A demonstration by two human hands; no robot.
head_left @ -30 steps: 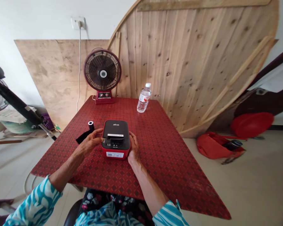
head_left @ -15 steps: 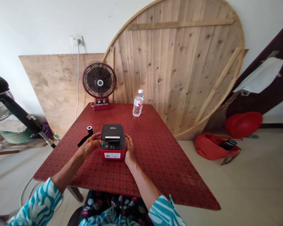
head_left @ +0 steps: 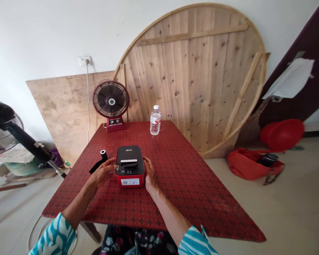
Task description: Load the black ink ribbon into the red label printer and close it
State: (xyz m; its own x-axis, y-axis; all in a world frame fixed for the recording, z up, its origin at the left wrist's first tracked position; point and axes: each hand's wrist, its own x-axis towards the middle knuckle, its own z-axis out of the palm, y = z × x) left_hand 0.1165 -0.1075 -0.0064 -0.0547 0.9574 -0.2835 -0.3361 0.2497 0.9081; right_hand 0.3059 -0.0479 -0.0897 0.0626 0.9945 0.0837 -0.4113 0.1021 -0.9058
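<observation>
A small printer (head_left: pixel 130 154) with a black lid and red body sits on the table, its lid down. A white label (head_left: pixel 130 182) is on its front, and a paper slot crosses the lid. At its left side my left hand (head_left: pixel 105 171) grips it, with the fingertips by the lid's near left edge. My right hand (head_left: pixel 150 173) is wrapped against the right side, its fingers partly hidden behind the body. Beyond my left hand stands a small black roll (head_left: pixel 103 154) with a white core, a dark strip trailing from it.
A red patterned table (head_left: pixel 180 184) bears a maroon desk fan (head_left: pixel 111 101) and a clear water bottle (head_left: pixel 155 122) at the back. A round wooden tabletop (head_left: pixel 191 81) leans on the wall. A standing fan (head_left: pixel 23 138) is at left; a red bag (head_left: pixel 244 164) lies on the floor at right.
The camera view has tilted and shifted slightly, so the whole scene appears lower. Both hands stay at the printer's sides, with little visible change in their grip.
</observation>
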